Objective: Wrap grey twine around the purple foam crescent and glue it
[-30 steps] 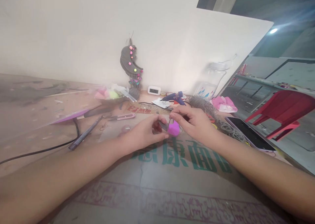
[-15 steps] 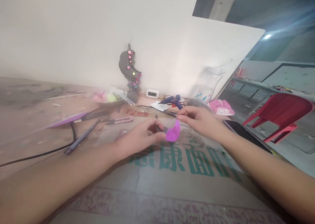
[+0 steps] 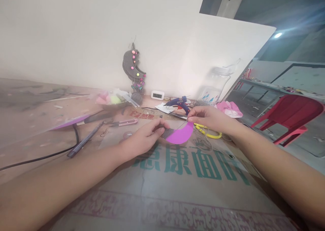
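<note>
A purple crescent cutout (image 3: 180, 135) is held up between my hands over the table. Grey yarn (image 3: 167, 133) covers its left end, where my left hand (image 3: 149, 133) closes thumb and fingers on it. My right hand (image 3: 207, 119) pinches near the crescent's upper right tip. A thin strand appears to stretch from the wrapped part toward the right fingertips; whether those fingers grip the strand, the tip or both, I cannot tell. Below my right hand lie yellow-handled scissors (image 3: 213, 135), partly hidden.
Behind the hands are a blue glue gun (image 3: 177, 102), a white digital clock (image 3: 157, 95) and a clear jar (image 3: 215, 84). Pink snips (image 3: 124, 122) and a dark pen (image 3: 86, 139) lie left. A finished grey moon ornament (image 3: 132, 67) hangs on the wall. A red chair (image 3: 299, 117) stands right.
The crescent has turned so that more of its purple face and wrapped end shows. My right hand has shifted slightly right and up, and the yellow scissors have come into sight.
</note>
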A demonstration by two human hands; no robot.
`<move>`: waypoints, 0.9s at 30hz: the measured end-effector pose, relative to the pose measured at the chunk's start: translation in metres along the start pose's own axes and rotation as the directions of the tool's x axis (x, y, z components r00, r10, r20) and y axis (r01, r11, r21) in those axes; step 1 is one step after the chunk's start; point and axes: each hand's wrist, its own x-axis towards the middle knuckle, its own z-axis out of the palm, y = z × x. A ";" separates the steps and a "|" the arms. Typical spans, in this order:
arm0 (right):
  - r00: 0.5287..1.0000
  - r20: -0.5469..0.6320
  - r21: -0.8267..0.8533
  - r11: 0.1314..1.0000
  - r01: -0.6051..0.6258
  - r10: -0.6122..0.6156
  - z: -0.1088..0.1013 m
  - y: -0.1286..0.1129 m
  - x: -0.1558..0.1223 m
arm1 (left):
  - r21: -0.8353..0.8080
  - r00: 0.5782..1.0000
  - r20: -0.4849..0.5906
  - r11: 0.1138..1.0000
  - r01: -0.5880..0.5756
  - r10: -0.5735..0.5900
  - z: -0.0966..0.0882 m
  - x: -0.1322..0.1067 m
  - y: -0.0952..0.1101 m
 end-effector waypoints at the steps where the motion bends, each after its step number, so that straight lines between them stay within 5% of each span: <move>1: 1.000 0.002 0.001 1.000 -0.004 0.004 -0.001 0.001 0.000 | 0.003 1.000 0.006 1.000 -0.003 0.003 0.000 0.000 0.000; 10: 0.999 -0.043 -0.005 1.000 -0.017 0.017 -0.003 0.005 0.003 | -0.061 0.992 0.124 0.998 0.017 -0.009 0.001 -0.002 -0.003; 17: 0.994 -0.084 0.414 0.910 -0.028 0.068 0.020 0.014 0.007 | -0.261 0.980 0.191 0.960 0.105 -0.056 -0.003 0.004 -0.003; 21: 0.984 -0.166 0.241 0.970 -0.025 0.066 0.030 0.027 0.011 | -0.394 0.975 0.183 0.899 0.192 -0.128 -0.005 0.005 -0.002; 24: 0.947 -0.311 0.033 0.995 0.097 -0.082 0.032 0.028 0.013 | -0.444 0.982 0.120 0.877 0.186 -0.147 -0.004 0.004 -0.001; 27: 0.935 -0.320 0.098 0.977 0.190 -0.150 0.036 0.019 0.009 | -0.478 0.989 0.047 0.866 0.146 -0.141 -0.001 0.005 0.000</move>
